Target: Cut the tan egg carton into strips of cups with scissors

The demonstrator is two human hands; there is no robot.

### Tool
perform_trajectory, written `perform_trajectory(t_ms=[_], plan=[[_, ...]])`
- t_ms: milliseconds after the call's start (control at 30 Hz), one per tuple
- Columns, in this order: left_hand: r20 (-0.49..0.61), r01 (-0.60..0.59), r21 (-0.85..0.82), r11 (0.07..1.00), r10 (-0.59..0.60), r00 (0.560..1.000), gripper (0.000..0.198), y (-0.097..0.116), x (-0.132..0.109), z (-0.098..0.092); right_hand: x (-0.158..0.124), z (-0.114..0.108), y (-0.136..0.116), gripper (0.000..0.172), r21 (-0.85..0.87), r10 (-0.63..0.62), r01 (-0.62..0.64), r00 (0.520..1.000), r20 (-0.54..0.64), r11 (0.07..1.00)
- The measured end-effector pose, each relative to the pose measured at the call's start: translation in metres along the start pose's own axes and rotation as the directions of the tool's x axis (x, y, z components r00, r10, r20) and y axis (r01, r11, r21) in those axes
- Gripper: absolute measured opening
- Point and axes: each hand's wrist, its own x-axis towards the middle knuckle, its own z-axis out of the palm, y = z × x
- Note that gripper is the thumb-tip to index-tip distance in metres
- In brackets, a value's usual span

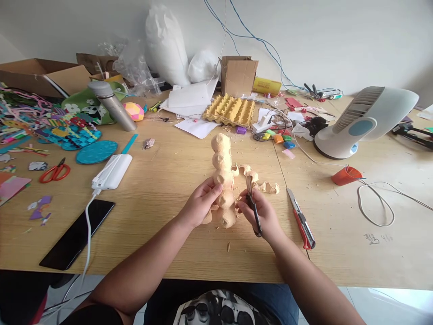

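A strip of egg carton (223, 176), tan and bumpy, stands lengthwise before me above the table. My left hand (201, 201) grips its left side, thumb pressed on one of the cups. In my right hand (262, 212) is a pair of dark-handled scissors (252, 203), blades pointing away from me. The fingertips of that hand lie close to the strip's right edge; whether they touch it I cannot tell. Curled carton trimmings (267, 186) lie just beyond the scissors, and small crumbs are scattered around.
A red utility knife (302, 221) lies right of my right hand. On the left are a phone (77, 234), a white power bank (112, 172) and orange scissors (55, 172). A yellow egg tray (230, 110) sits at the back; a white fan (363, 122) and orange cup (346, 175) stand right.
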Motion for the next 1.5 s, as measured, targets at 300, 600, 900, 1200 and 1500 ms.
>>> perform_trajectory(t_ms=[300,600,900,1200,1500], plan=[[-0.017,-0.095,0.047,0.994,0.096,0.995,0.043,-0.003,0.000,-0.005,0.005,-0.010,0.003,0.039,-0.332,-0.027,0.012,0.999,-0.042,0.943],[-0.122,-0.178,0.074,0.981,0.186,0.975,0.042,0.001,0.004,-0.009,0.005,-0.013,0.001,0.038,-0.424,-0.178,0.195,0.981,0.079,0.884],[-0.088,-0.148,-0.020,0.989,0.146,0.985,0.055,0.012,0.004,-0.001,0.001,-0.019,-0.006,0.031,-0.532,-0.267,0.314,0.949,0.165,0.786],[-0.107,-0.135,-0.070,0.988,0.127,0.986,0.056,0.014,0.005,-0.005,0.002,-0.019,0.001,0.034,-0.677,-0.275,0.275,0.955,0.110,0.683],[-0.133,-0.175,-0.020,0.984,0.171,0.976,0.048,0.008,0.006,-0.008,0.003,-0.023,0.001,0.029,-0.771,-0.323,0.314,0.935,0.149,0.554]])
